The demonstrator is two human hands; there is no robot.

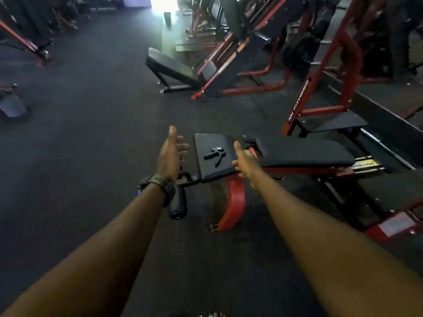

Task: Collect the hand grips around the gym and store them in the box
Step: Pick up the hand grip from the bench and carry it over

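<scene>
A black hand grip (215, 155) lies on the square black seat pad (211, 143) of a red-framed bench in the middle of the view. My right hand (243, 159) reaches over the pad's right edge, fingers straight, just right of the grip and apart from it. My left hand (171, 152), with a black watch on the wrist, is held out left of the pad, fingers straight and empty. No box is in view.
The bench's long back pad (304, 152) runs to the right; its black roller (178, 203) and red foot (233, 202) stick out toward me. Red machines (231, 65) and a rack (325, 83) crowd the right side. Dark rubber floor (91, 124) spreads to the left.
</scene>
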